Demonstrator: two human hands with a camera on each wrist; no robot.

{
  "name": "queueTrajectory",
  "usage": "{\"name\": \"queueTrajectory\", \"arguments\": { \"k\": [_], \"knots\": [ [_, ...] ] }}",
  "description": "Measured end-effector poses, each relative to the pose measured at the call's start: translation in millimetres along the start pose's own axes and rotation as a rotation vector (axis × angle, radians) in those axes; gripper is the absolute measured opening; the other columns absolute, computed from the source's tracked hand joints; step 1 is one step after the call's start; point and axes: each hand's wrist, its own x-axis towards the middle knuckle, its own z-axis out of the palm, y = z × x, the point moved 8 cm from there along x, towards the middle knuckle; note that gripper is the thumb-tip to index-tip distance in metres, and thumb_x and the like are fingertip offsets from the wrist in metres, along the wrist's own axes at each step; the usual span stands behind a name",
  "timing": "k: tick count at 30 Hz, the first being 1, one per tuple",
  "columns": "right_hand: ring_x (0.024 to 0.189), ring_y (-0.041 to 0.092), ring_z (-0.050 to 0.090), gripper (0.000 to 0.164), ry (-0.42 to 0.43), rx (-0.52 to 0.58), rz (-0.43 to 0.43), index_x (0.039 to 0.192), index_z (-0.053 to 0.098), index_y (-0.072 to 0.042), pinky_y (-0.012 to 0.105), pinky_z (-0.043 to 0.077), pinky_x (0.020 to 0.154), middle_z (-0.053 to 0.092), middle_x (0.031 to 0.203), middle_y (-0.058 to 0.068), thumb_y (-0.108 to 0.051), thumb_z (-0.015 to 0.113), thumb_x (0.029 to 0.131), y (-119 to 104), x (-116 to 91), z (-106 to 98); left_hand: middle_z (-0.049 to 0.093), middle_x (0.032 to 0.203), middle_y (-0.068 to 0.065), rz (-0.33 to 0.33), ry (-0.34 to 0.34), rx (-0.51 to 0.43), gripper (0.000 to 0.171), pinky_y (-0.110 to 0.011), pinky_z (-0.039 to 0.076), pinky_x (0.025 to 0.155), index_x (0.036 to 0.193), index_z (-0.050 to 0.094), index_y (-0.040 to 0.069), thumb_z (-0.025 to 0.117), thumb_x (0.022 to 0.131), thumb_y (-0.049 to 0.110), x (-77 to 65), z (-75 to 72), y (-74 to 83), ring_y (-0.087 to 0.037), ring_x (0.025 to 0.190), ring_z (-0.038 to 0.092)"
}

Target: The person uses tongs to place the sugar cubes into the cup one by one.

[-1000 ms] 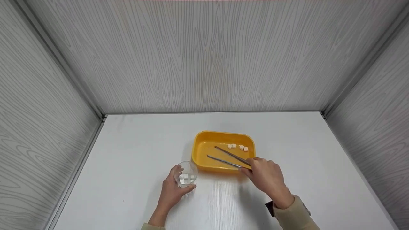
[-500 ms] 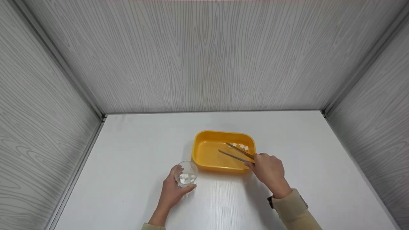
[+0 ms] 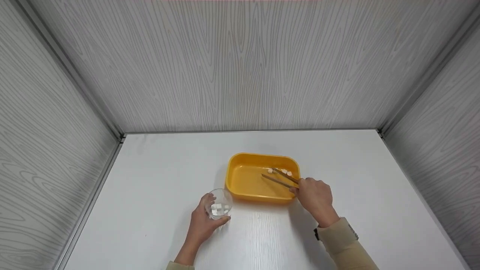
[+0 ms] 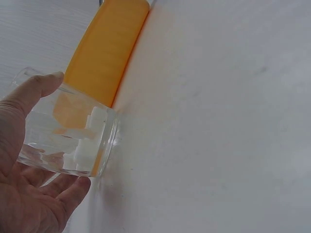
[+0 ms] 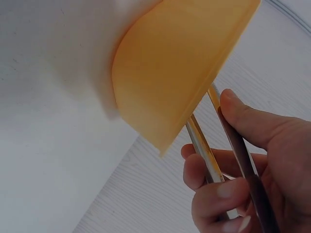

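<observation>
"How is the clear glass (image 3: 221, 195) being held?"

"At lower centre of the head view, it is being gripped by the left hand (image 3: 202, 224) near the yellow tray (image 3: 243, 183), presumably for steadiness."

"And the tongs (image 3: 279, 180)?"

"Right of centre, they are being held by the right hand (image 3: 315, 197), arms apart, room perhaps being left for the tray's white cubes (image 3: 289, 173)."

"Anything being hidden?"

"The tong tips (image 3: 263, 175), by the tray, in the right wrist view."

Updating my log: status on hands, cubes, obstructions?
Left hand grips glass, cubes inside. Right hand holds spread tongs over tray. More cubes in tray, partly behind tongs. No blockage seen.
</observation>
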Motion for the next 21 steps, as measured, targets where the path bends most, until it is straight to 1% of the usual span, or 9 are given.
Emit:
{"name": "queueTrajectory", "arguments": {
  "k": [4,8,15,21],
  "knots": [
    [0.047,0.019,0.047,0.035,-0.018,-0.016,0.005,0.086,0.070,-0.002,0.033,0.042,0.040,0.051,0.061,0.004,-0.037,0.076,0.085,-0.2,0.6,0.9,0.056,0.136,-0.017,-0.001,0.001,0.006,0.098,-0.048,0.035,0.111,0.144,0.038,0.001,0.091,0.066,0.029,-0.8,0.3,0.0,-0.037,0.131,0.047],
    [0.046,0.019,0.046,0.037,-0.021,-0.023,0.004,0.083,0.070,-0.002,0.032,0.041,0.040,0.050,0.059,0.003,-0.039,0.076,0.085,-0.7,0.1,0.3,0.056,0.135,-0.017,-0.001,0.001,0.007,0.098,-0.047,0.036,0.110,0.144,0.039,0.001,0.091,0.065,0.029,-1.3,0.3,-0.3,-0.036,0.130,0.048],
    [0.043,0.021,0.047,0.038,0.039,-0.059,-0.036,0.077,0.068,-0.002,0.034,0.044,0.037,0.049,0.056,0.004,-0.038,0.079,0.082,-4.9,-1.9,-5.0,0.052,0.139,-0.021,0.018,-0.011,0.000,0.097,-0.049,0.038,0.109,0.143,0.038,-0.001,0.091,0.067,0.029,-0.1,0.4,0.8,-0.039,0.130,0.047],
    [0.044,0.020,0.048,0.040,0.036,-0.072,-0.030,0.078,0.069,0.000,0.035,0.045,0.038,0.053,0.058,0.006,-0.039,0.078,0.083,-4.1,0.6,-0.9,0.049,0.142,-0.021,0.006,0.001,0.013,0.097,-0.048,0.034,0.112,0.143,0.040,0.000,0.091,0.066,0.029,-0.1,0.8,0.0,-0.038,0.133,0.043]
  ]
}}
